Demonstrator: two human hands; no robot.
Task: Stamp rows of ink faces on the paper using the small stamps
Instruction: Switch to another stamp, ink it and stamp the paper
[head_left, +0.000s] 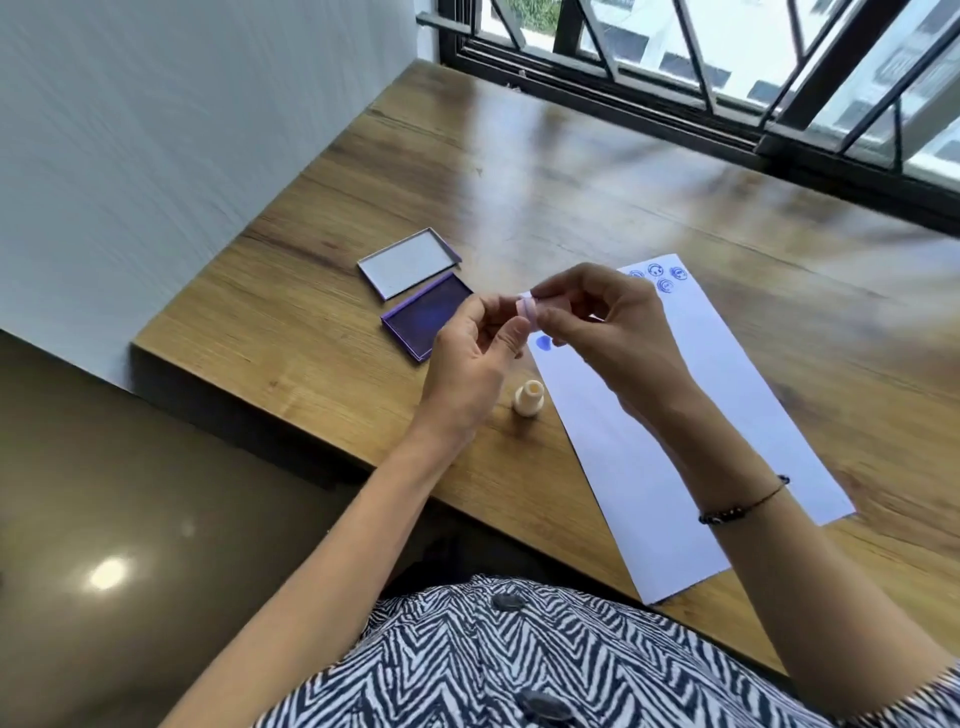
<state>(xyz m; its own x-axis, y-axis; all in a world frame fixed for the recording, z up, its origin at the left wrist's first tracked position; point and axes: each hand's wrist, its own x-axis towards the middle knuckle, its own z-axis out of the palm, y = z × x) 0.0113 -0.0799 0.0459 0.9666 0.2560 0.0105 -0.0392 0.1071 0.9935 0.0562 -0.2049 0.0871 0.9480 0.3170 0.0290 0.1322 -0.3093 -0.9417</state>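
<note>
Currently, big to small: table runs from 7 o'clock up to the window at 1 o'clock; paper lies on it as a long strip, long axis running 11 to 5 o'clock, near end by the torso, far end carrying a few blue faces at about 1 o'clock from the hands. Ink pad sits open at 9 o'clock from the hands, its lid just beyond at 10 o'clock. Cream stamp stands upright on the table at 6 o'clock, just off the paper's left edge, untouched. Both hands are raised over the paper's left edge: left hand and right hand pinch a small pale stamp between fingertips, both clenched on it; looks like they're pulling it apart or turning it, can't tell which. Blue smudge on the paper directly below. Key relation: pad is on the left-hand side, nearer the left hand; open rows lie toward 5 o'clock, right hand's side. My read: ink left, then stamp right.
</note>
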